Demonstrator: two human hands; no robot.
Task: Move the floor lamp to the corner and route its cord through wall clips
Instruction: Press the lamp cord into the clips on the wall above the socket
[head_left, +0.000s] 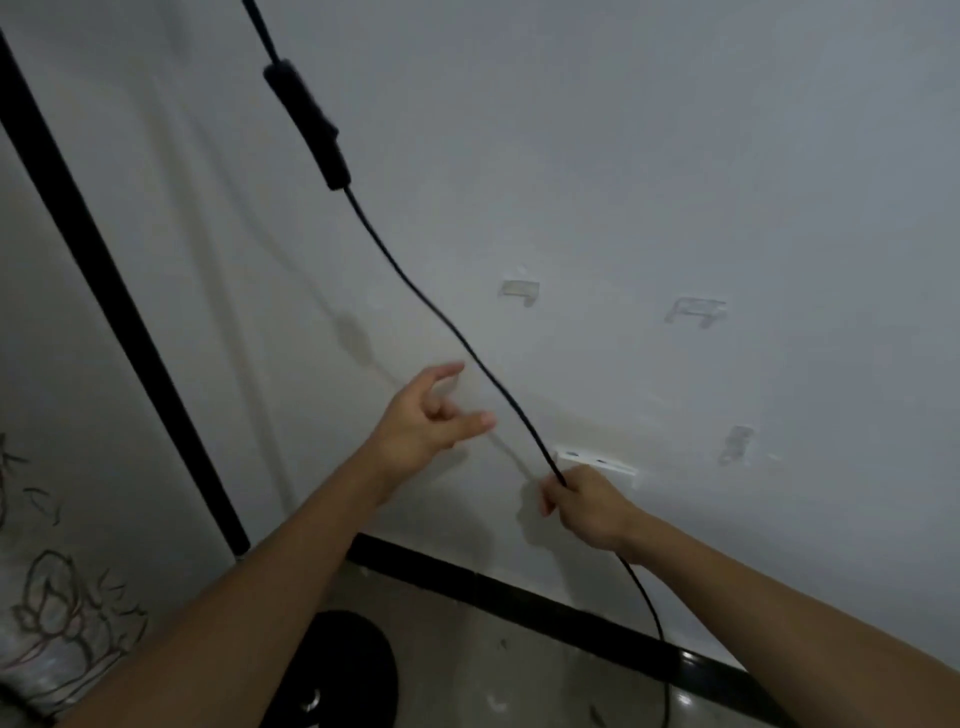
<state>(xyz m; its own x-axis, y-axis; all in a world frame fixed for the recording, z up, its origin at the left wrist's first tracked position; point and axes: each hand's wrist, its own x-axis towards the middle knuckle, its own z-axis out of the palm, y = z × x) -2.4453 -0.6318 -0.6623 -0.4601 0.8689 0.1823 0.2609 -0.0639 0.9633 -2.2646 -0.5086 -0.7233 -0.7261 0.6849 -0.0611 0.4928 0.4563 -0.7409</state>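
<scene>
A black lamp cord (415, 291) runs down from the top of the view, through an inline switch (306, 124), and slants across the white wall to my right hand (587, 506), which is closed on it. Below that hand the cord drops toward the floor. My left hand (431, 415) hovers just left of the cord with fingers spread, holding nothing. Clear wall clips are stuck to the wall: one (519, 292) above, another (698, 312) to its right, a third (736, 442) lower right. A white clip (597, 462) sits right above my right hand. The lamp's round black base (337, 670) stands on the floor below.
A black vertical strip (119, 306) marks the corner on the left, beside a panel with a flower pattern (57, 597). A black skirting board (519, 595) runs along the foot of the wall above a glossy tiled floor.
</scene>
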